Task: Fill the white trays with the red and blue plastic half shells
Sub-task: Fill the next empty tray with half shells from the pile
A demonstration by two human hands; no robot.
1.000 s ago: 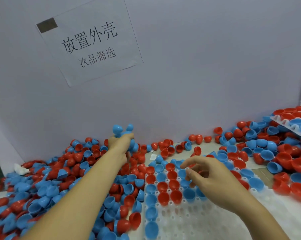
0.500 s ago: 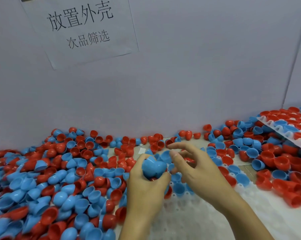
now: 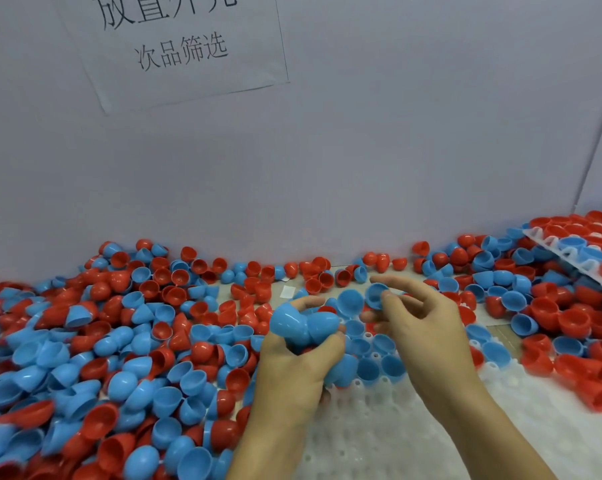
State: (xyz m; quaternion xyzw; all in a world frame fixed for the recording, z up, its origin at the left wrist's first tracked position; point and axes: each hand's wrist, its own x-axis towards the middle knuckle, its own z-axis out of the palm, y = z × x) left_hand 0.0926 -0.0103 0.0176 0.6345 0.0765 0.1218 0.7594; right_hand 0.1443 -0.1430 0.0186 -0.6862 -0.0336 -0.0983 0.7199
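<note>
Shells (image 3: 102,341) surround tray (image 3: 379,438); left grip (image 3: 301,362) clutches blue shells (image 3: 303,323), right grip (image 3: 420,327) pinches one (image 3: 375,295).

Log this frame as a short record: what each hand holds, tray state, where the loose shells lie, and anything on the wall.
left hand: clutching a bunch of blue half shells
right hand: pinching one blue half shell between its fingertips
white tray: under both hands, far cells filled with blue and red shells, near cells bare
second tray: far right, tilted, holds shells
loose shells: red and blue pile, mostly to the left
paper sign: printed characters, on the wall
</note>
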